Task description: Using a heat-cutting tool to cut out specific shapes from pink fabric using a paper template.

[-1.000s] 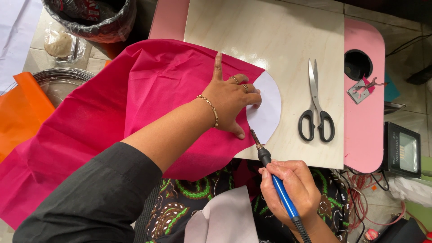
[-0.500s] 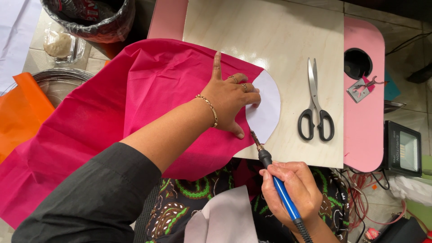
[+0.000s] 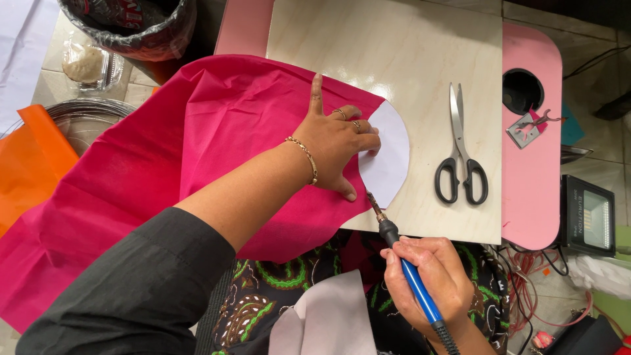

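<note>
two hands work on a pale wooden board (image 3: pixel 407 39) over tiled floor (image 3: pixel 39 85): left hand (image 3: pixel 335 148) spread flat, right hand (image 3: pixel 430 283) gripping a blue tool (image 3: pixel 411 276).

at the top left, on the tiled floor, we see a clear plastic package (image 3: pixel 89 64) holding something pale and round; it lies just beside the black-lined bin (image 3: pixel 131 29). at the right edge, below the pink bench end (image 3: pixel 532 197), we find a dark, square device with a pale glowing panel (image 3: pixel 587 215), set in a black frame; we cannot tell if it is a screen or a lamp. on the pink surface near the round hole lies a small grey tag-like piece (image 3: pixel 524 129) with pink scraps on it
</note>
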